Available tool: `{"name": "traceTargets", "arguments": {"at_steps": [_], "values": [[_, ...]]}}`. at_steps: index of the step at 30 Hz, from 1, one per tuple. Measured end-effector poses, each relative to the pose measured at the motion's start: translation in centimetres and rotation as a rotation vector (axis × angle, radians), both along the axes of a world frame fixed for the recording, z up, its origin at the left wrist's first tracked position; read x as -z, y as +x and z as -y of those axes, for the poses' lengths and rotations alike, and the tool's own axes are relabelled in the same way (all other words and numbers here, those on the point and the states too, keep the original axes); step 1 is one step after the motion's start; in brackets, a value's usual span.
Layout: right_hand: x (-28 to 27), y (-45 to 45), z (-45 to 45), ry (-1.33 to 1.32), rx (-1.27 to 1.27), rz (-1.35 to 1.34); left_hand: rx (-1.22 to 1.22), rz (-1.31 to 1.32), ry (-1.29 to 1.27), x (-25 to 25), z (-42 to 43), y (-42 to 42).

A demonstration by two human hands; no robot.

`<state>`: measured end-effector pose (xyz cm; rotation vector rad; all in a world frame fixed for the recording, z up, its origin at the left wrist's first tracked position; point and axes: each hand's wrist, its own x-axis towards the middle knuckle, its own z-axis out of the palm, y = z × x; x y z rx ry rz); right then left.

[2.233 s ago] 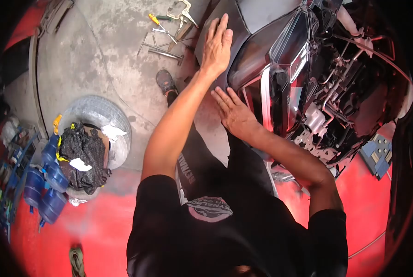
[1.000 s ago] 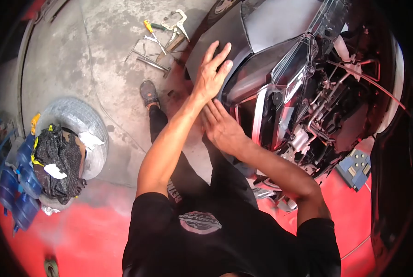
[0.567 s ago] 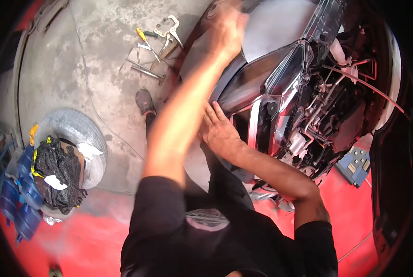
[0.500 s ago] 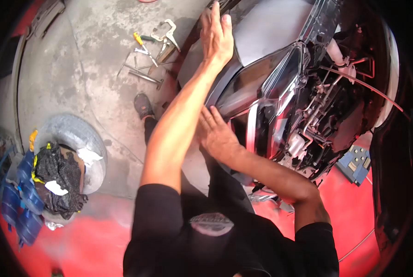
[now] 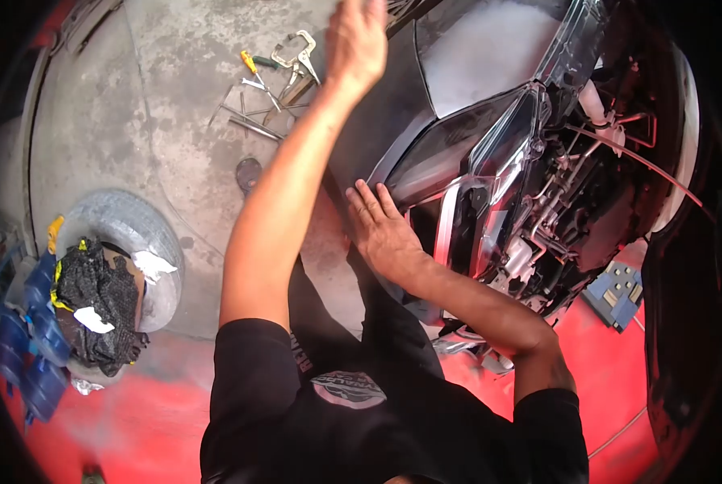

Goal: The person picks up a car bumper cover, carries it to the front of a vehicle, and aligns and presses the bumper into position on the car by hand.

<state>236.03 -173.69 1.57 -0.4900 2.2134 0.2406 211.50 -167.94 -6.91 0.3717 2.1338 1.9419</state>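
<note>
My left hand (image 5: pixel 356 47) is reached out over the grey body panel (image 5: pixel 381 105) of a car near the top edge. It is slightly blurred, its fingertips are at the frame edge, and nothing shows in it. My right hand (image 5: pixel 383 234) lies flat with fingers spread at the panel's lower edge, beside the headlight (image 5: pixel 450 153). It holds nothing. Whether either palm touches the panel is hidden. Right of the headlight, the front of the car shows bare metal parts and pipes (image 5: pixel 522 256).
Hand tools, with a yellow-handled screwdriver (image 5: pixel 248 61) and a locking clamp (image 5: pixel 303 50), lie on the concrete floor. At the left is a tire (image 5: pixel 163 282) with a black plastic bag (image 5: pixel 99 282) on it, beside blue bottles (image 5: pixel 42 387). A blue-grey case (image 5: pixel 615 294) sits at the right.
My left hand has moved forward and left along the panel, away from my right hand. My right hand stays near the headlight, its fingers now more spread. The view has shifted somewhat.
</note>
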Motion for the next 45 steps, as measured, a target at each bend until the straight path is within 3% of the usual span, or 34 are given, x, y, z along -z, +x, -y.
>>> {"name": "traceTargets", "arguments": {"at_steps": [3, 4, 6, 9, 12, 16, 17, 20, 23, 26, 29, 33, 36, 40, 45], "values": [[0.6, 0.4, -0.3, -0.040, 0.015, -0.021, -0.100, 0.055, -0.132, 3.6, -2.2, -2.1], [0.8, 0.7, -0.3, -0.060, 0.030, -0.042, 0.131, -0.198, -0.449, 2.8, -4.3, 1.0], [-0.3, -0.4, -0.3, -0.083, 0.026, 0.029, -0.009, 0.009, -0.026, 1.2, -5.6, 4.5], [-0.1, 0.7, 0.1, -0.109, 0.048, 0.018, 0.248, -0.085, -0.060, 1.9, -4.9, 4.0], [0.3, -0.3, -0.7, -0.078, 0.048, -0.025, 0.157, -0.117, -0.054, 2.5, -5.4, 4.4], [0.2, 0.2, -0.3, -0.110, 0.095, -0.032, 0.229, 0.132, 0.231, 3.9, -4.7, 4.6], [0.1, 0.0, -0.2, -0.114, 0.113, -0.018, 0.326, 0.243, 0.224, 2.3, -2.9, 3.2], [-0.5, -0.5, -0.5, -0.120, 0.086, 0.013, 0.196, 0.246, 0.137, 8.8, -2.7, -0.8], [-0.2, -0.3, -0.6, -0.120, 0.080, -0.008, 0.161, 0.238, -0.005, 8.9, -1.9, -4.0], [0.7, 1.0, -0.6, -0.144, 0.089, -0.118, 0.263, 0.256, -0.198, 9.5, -7.0, 1.9], [1.4, 0.6, -1.2, -0.137, 0.077, -0.158, 0.243, 0.162, -0.088, 9.0, -6.4, 2.4], [0.1, 0.0, -0.5, -0.080, 0.051, -0.010, 0.420, 0.231, -0.078, 6.9, -5.1, 1.7], [-0.6, -1.0, 0.0, -0.042, 0.036, 0.091, 0.220, 0.104, 0.053, 7.8, -5.7, 3.4], [-0.1, -0.3, 0.2, -0.079, 0.125, -0.035, 0.210, -0.032, 0.087, 7.2, -3.4, 6.3], [-0.6, 0.1, 0.9, 0.000, 0.115, -0.002, 0.414, 0.015, 0.077, 4.7, 2.7, 10.0]]}}
